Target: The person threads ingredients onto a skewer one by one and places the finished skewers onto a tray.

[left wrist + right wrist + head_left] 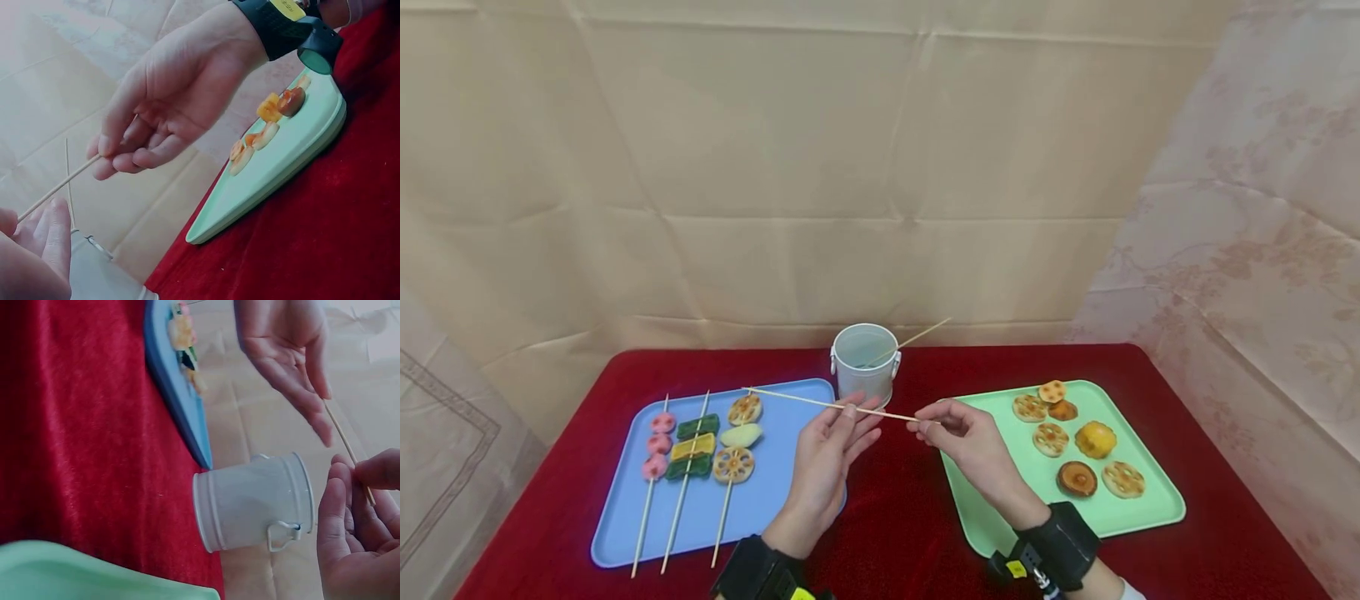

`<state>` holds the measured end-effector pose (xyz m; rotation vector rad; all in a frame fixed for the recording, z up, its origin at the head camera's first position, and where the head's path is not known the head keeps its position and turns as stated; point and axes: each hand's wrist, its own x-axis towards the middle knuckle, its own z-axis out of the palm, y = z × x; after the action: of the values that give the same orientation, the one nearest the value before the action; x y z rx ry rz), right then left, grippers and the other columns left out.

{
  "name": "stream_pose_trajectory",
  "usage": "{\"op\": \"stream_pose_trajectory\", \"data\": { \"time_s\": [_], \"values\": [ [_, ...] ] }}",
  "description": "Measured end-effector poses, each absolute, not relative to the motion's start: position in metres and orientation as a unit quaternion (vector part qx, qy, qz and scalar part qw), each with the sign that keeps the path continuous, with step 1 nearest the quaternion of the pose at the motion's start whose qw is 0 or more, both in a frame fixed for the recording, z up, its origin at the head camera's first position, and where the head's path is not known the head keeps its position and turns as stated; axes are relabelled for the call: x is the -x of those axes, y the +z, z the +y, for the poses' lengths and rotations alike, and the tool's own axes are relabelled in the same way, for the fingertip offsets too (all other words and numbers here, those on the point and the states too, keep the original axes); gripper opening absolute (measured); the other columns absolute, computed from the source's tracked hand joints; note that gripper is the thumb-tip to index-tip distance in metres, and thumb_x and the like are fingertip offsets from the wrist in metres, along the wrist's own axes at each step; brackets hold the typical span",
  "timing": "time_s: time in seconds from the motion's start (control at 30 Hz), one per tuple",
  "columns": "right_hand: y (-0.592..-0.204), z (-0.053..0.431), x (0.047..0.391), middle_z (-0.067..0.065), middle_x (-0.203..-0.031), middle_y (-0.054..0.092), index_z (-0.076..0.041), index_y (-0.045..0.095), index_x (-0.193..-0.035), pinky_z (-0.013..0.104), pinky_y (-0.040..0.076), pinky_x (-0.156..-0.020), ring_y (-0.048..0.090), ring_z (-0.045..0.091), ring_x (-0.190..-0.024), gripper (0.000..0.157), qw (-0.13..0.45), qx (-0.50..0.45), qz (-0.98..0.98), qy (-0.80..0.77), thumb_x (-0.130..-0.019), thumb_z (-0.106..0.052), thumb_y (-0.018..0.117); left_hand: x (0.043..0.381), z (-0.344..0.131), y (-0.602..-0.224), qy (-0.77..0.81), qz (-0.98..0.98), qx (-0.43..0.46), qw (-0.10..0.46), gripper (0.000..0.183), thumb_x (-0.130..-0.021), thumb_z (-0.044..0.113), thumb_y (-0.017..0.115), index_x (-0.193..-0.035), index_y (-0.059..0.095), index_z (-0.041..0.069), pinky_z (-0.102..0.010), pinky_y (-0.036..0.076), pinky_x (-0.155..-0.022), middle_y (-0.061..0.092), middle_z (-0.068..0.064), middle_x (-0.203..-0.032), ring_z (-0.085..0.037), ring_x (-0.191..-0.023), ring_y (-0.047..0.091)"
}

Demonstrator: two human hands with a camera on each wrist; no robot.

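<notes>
A bare wooden skewer (797, 399) is held level between both hands, in front of the white bucket. My left hand (826, 467) pinches it partway along with the thumb on top, the other fingers fairly straight. At its right end, my right hand (970, 446) grips the skewer between thumb and fingertips. In the right wrist view the skewer (341, 432) spans the gap from one hand to the other. The white bucket (865, 367) stands behind the hands, with another skewer (928, 332) leaning out over its rim.
On the left, a blue tray (617, 533) carries three filled skewers: pink pieces (658, 444), green and yellow pieces (693, 448), and lotus slices (733, 465) with a pale piece. A green tray (981, 525) on the right holds loose slices, a yellow chunk (1095, 439) and a mushroom cap (1077, 479).
</notes>
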<state>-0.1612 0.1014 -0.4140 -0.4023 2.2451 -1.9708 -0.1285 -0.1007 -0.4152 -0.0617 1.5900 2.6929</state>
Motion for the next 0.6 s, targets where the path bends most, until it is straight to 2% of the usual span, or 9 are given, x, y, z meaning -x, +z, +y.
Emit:
{"op": "stream_pose_trajectory", "data": {
  "time_s": [0.17, 0.33, 0.5, 0.6],
  "values": [
    [-0.418, 0.100, 0.163, 0.011, -0.095, 0.072, 0.000, 0.067, -0.105, 0.029, 0.054, -0.077, 0.068, 0.029, -0.089, 0.022, 0.079, 0.147, 0.766, -0.621, -0.088, -0.014, 0.068, 0.130, -0.104, -0.417, 0.861, 0.507, 0.038, -0.003, 0.045, -0.103, 0.021, 0.046, -0.134, 0.043, -0.010, -0.035, 0.049, -0.090, 0.060, -0.021, -0.126, -0.034, -0.117, 0.055],
    [-0.418, 0.107, 0.166, 0.011, -0.094, 0.071, 0.000, 0.067, -0.105, 0.030, 0.054, -0.076, 0.067, 0.029, -0.088, 0.020, 0.079, 0.156, 0.791, -0.587, -0.090, -0.013, 0.067, 0.131, -0.110, -0.419, 0.850, 0.523, 0.055, -0.029, 0.042, -0.103, 0.020, 0.044, -0.131, 0.044, -0.012, -0.034, 0.050, -0.088, 0.064, -0.021, -0.116, -0.028, -0.107, 0.062],
    [-0.417, 0.122, 0.169, 0.007, -0.092, 0.072, -0.001, 0.068, -0.104, 0.027, 0.053, -0.076, 0.067, 0.030, -0.089, 0.026, 0.083, 0.161, 0.808, -0.561, -0.089, -0.022, 0.068, 0.131, -0.118, -0.423, 0.819, 0.568, 0.056, -0.053, 0.040, -0.103, 0.025, 0.046, -0.127, 0.051, -0.007, -0.034, 0.053, -0.082, 0.068, -0.017, -0.099, -0.024, -0.095, 0.067],
    [-0.416, 0.134, 0.172, 0.005, -0.091, 0.072, -0.003, 0.068, -0.103, 0.032, 0.054, -0.076, 0.067, 0.026, -0.086, 0.027, 0.069, 0.157, 0.821, -0.544, -0.089, -0.026, 0.068, 0.129, -0.123, -0.426, 0.793, 0.606, 0.043, -0.055, 0.040, -0.102, 0.028, 0.048, -0.126, 0.054, -0.003, -0.033, 0.055, -0.077, 0.066, -0.015, -0.089, -0.025, -0.088, 0.068]
  ]
}}
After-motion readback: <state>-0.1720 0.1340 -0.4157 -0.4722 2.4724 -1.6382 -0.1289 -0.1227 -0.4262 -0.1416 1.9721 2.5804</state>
